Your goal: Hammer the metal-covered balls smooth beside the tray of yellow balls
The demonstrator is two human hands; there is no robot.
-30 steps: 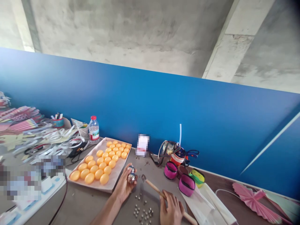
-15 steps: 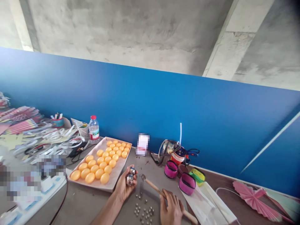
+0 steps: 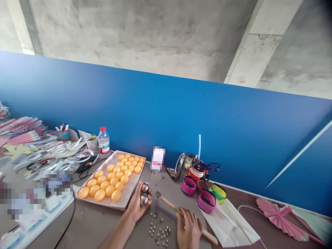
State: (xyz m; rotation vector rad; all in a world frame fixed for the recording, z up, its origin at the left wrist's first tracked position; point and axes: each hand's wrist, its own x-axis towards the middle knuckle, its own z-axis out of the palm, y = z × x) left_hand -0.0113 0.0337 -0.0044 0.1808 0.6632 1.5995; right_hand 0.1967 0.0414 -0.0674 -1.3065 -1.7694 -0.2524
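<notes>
My left hand (image 3: 138, 202) curls around two shiny silver metal balls (image 3: 144, 193), one above the other in the palm and fingers. Beneath my right hand (image 3: 190, 226) runs a wooden-handled tool (image 3: 169, 204); the fingers close over its handle, and its small metal head points toward my left hand. Several small silver beads (image 3: 160, 233) lie loose on the grey table between the two hands. Just left of my left hand is a shallow white tray (image 3: 127, 193) holding several orange balls (image 3: 110, 190) in rows.
A red-capped bottle (image 3: 104, 142) stands behind the tray. Magenta bands (image 3: 206, 201), a yellow-green band (image 3: 218, 194) and white paper (image 3: 225, 224) lie to the right. A power strip (image 3: 46, 216) and cables are at left. A blue partition (image 3: 160, 110) closes off the back.
The two metal balls have shifted in my left hand and now sit more directly in line. My right hand and the wooden-handled tool have hardly moved.
</notes>
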